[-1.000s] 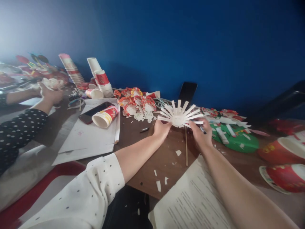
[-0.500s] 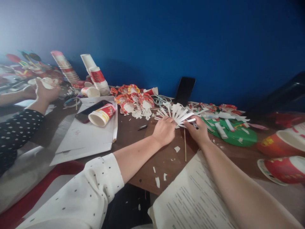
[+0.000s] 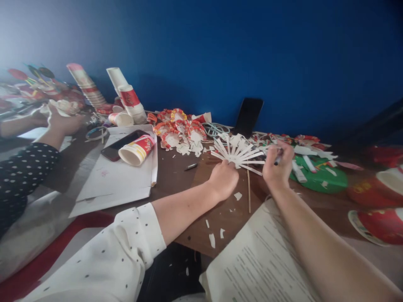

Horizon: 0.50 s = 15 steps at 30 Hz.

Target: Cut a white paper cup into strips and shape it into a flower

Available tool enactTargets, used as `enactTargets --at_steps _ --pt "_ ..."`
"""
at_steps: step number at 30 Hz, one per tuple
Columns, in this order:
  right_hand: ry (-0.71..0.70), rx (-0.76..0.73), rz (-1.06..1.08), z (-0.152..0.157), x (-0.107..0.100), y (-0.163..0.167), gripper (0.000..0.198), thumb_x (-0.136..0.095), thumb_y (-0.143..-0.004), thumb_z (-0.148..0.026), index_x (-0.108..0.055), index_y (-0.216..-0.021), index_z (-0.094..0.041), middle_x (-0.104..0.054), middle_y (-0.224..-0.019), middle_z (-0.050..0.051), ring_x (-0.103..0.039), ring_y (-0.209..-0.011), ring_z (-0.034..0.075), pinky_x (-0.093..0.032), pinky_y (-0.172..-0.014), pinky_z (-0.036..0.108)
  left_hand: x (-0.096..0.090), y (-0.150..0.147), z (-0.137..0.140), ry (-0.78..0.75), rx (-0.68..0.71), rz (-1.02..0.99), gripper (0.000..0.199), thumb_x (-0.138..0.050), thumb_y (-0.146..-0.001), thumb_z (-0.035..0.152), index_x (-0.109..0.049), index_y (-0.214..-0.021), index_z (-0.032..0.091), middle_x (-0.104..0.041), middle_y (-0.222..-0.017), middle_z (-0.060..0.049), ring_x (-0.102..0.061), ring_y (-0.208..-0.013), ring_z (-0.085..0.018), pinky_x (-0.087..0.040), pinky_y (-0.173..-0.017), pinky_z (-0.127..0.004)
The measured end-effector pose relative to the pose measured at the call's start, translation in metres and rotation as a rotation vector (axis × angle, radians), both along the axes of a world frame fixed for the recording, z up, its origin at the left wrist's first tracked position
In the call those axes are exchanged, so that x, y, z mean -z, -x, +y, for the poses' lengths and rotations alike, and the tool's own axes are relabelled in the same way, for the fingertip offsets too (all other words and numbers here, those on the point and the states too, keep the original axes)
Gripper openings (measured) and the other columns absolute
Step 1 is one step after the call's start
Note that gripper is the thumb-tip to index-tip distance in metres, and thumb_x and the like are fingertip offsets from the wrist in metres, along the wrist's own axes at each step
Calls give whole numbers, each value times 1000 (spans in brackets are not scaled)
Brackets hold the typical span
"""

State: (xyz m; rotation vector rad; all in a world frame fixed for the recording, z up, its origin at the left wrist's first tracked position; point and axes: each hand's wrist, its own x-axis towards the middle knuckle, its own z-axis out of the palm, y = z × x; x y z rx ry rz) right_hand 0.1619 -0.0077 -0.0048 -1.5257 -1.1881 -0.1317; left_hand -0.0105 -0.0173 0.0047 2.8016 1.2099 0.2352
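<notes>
A white paper piece (image 3: 239, 153), cut into many narrow strips that fan out like rays, stands over the brown table. My left hand (image 3: 225, 178) is closed at its lower middle, gripping it; the fingertips are partly hidden. My right hand (image 3: 278, 165) is raised just right of the strips, closed around a dark pen (image 3: 278, 157). Below the paper piece a thin wooden stick (image 3: 249, 193) lies pointing towards me. A small black pen cap (image 3: 190, 167) rests left of my left hand.
Cut red-and-white cup pieces (image 3: 181, 130) heap at the back, beside a leaning phone (image 3: 248, 116). A cup (image 3: 137, 151) lies on a white box (image 3: 116, 184). Scraps cover a green disc (image 3: 330, 178). A printed sheet (image 3: 255, 260) is in front. A co-worker's hand (image 3: 61, 119) is at left.
My right hand has moved right and up, off the paper strips, with the pen in it. My left hand stays at the paper piece. The view has shifted slightly.
</notes>
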Motion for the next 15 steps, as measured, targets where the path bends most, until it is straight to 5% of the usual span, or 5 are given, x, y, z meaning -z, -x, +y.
enactTargets --at_steps 4,9,15 --pt "-61 -78 -196 -9 -8 7 43 -33 -95 -42 -55 -126 -21 -58 -118 12 -50 -114 27 -36 -100 49 0 -1 -5 -27 15 67 20 -50 -80 9 -65 -92 6 -59 -101 -19 -51 -100 -31 -44 -74 -35" --pt "89 -286 -181 -10 -3 17 37 -38 -95 -42 -66 -109 -23 -67 -99 11 -60 -99 26 -44 -93 44 4 -4 -8 -71 2 53 24 -44 -85 10 -65 -96 5 -58 -100 -20 -51 -100 -32 -44 -73 -37" --pt "160 -278 -79 -4 1 16 33 -45 -91 -44 -66 -102 -22 -70 -92 9 -65 -88 23 -49 -84 39 3 -6 -9 -106 4 51 21 -48 -84 11 -66 -93 6 -60 -96 -20 -52 -97 -31 -44 -75 -38"
